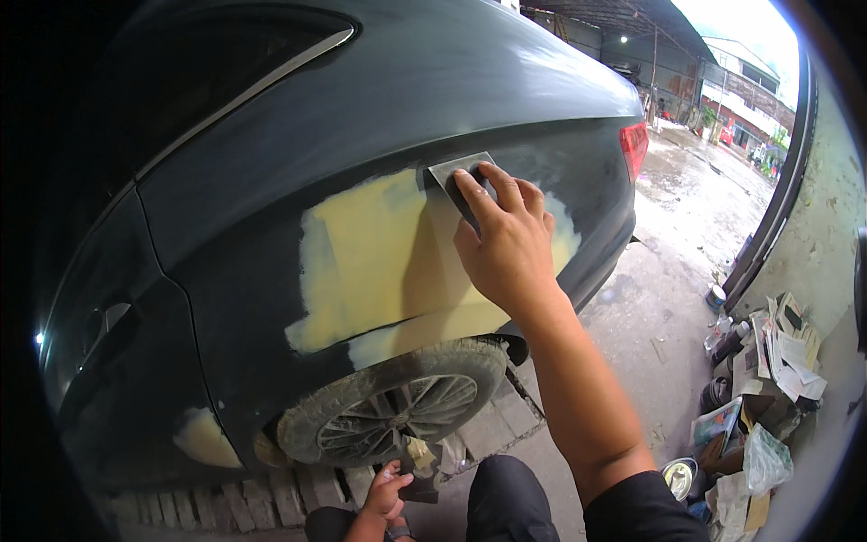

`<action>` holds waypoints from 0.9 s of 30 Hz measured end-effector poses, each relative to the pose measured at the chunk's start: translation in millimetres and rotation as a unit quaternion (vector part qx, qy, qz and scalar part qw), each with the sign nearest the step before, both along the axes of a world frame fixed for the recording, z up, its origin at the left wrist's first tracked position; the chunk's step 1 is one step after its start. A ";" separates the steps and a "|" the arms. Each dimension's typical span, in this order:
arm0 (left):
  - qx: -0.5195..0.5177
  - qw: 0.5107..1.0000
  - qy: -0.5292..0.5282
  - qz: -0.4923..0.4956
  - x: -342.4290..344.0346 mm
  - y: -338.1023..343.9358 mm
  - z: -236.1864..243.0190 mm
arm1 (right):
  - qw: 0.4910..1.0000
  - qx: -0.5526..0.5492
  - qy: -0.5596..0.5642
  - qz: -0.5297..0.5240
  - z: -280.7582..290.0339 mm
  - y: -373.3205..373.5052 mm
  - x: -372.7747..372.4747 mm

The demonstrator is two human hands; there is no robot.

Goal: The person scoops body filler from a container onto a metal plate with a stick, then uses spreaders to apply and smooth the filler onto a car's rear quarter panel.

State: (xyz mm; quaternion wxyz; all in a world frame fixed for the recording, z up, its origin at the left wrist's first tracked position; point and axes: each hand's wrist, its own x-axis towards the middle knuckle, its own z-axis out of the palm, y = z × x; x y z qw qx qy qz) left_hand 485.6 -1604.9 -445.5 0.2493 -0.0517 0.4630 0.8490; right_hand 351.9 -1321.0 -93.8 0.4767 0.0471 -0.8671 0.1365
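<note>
My right hand [508, 230] is closed on a thin, grey metal putty spreader [445, 171], its fingers pressing the plate against the car's dark rear side panel. Under and beside the spreader lies a broad yellow putty patch [361, 253] above the wheel arch, with pale, feathered edges. Low down in front of the wheel [397, 417], my left hand [386, 492] grips a dark putty board [422, 491]. A lump of yellow putty [420, 453] sits at the board's upper end. The hand partly hides the board's near side.
A smaller putty patch [206, 439] marks the lower door edge. The red tail light [634, 150] is at the right. Papers [787, 357], bottles, an open tin [678, 476] and a plastic bag [768, 459] lie along the right wall. My knees are close below the wheel.
</note>
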 end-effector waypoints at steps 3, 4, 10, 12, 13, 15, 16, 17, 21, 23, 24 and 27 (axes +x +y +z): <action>-0.017 0.999 -0.031 -0.020 -1.4 -5.1 -10.1 | 1.000 -0.001 0.014 0.005 -1.2 -5.3 -3.3; -0.012 0.999 -0.032 -0.027 -1.8 -5.2 -10.9 | 1.000 -0.003 0.019 0.005 -1.5 -6.2 -3.9; -0.027 0.998 -0.015 -0.050 -6.0 -11.8 -24.2 | 1.000 0.024 0.017 -0.008 -3.2 -18.3 -6.0; -0.016 0.999 -0.010 -0.036 -5.5 -13.5 -30.1 | 0.999 0.036 0.002 -0.016 -1.9 -17.0 -0.7; -0.010 0.999 -0.013 -0.039 -6.2 -13.1 -27.3 | 0.999 0.033 0.005 -0.010 -1.3 -13.9 1.2; 0.002 0.999 -0.021 -0.042 -7.5 -12.6 -21.5 | 0.999 0.027 0.026 -0.005 -1.3 -12.5 0.3; 0.003 0.999 -0.019 -0.044 -8.0 -12.9 -22.1 | 0.999 0.025 0.045 -0.008 1.2 -13.3 -1.9; 0.005 0.999 -0.018 -0.045 -8.2 -13.3 -23.9 | 0.998 0.022 0.064 -0.009 2.6 -15.0 -3.7; 0.003 0.998 -0.023 -0.066 -11.1 -10.0 -20.0 | 0.998 0.026 0.052 -0.002 -5.6 -27.8 -8.9; -0.016 0.998 -0.044 -0.045 -10.3 -6.0 -9.4 | 0.998 0.041 0.046 -0.008 -6.4 -26.1 -6.4; -0.025 0.998 -0.054 -0.035 -10.2 -4.3 -6.5 | 0.998 0.049 0.043 -0.011 -5.9 -23.7 -3.9; -0.039 0.998 -0.004 -0.045 -6.7 -8.2 -7.6 | 0.999 0.016 0.046 -0.009 1.1 -19.4 -2.2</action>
